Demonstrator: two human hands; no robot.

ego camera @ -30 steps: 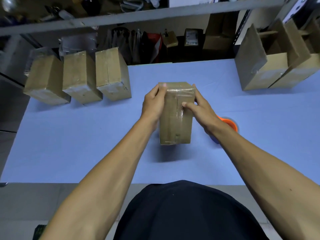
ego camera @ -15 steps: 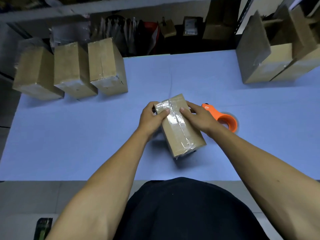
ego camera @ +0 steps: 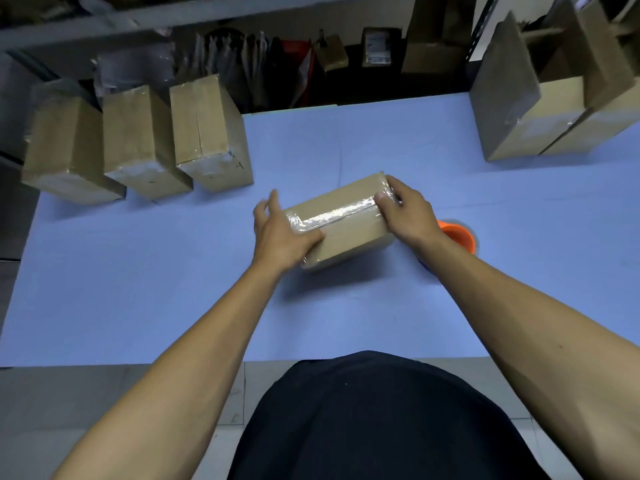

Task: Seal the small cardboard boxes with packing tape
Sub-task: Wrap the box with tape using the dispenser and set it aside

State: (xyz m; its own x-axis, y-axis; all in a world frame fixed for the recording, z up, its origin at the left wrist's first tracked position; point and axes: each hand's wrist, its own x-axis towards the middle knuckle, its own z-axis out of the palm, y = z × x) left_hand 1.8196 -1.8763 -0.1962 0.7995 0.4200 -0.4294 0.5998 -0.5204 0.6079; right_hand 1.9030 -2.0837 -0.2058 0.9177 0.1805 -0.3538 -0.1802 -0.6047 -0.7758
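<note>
A small cardboard box (ego camera: 349, 233) lies across the middle of the blue table (ego camera: 138, 289), a strip of clear tape running along its top seam. My left hand (ego camera: 280, 233) grips its left end, thumb laid over the top. My right hand (ego camera: 405, 213) holds the right end, thumb pressing on the tape. An orange tape dispenser (ego camera: 457, 237) sits just behind my right wrist, partly hidden.
Three taped boxes (ego camera: 204, 133) stand in a row at the back left. Open-flapped boxes (ego camera: 540, 109) stand at the back right. A shelf with clutter (ego camera: 311, 53) runs behind the table. The table's near edge is by my body.
The box has been turned from standing on end to lying crosswise, its long axis now running left to right. Both hands shifted to its two ends.
</note>
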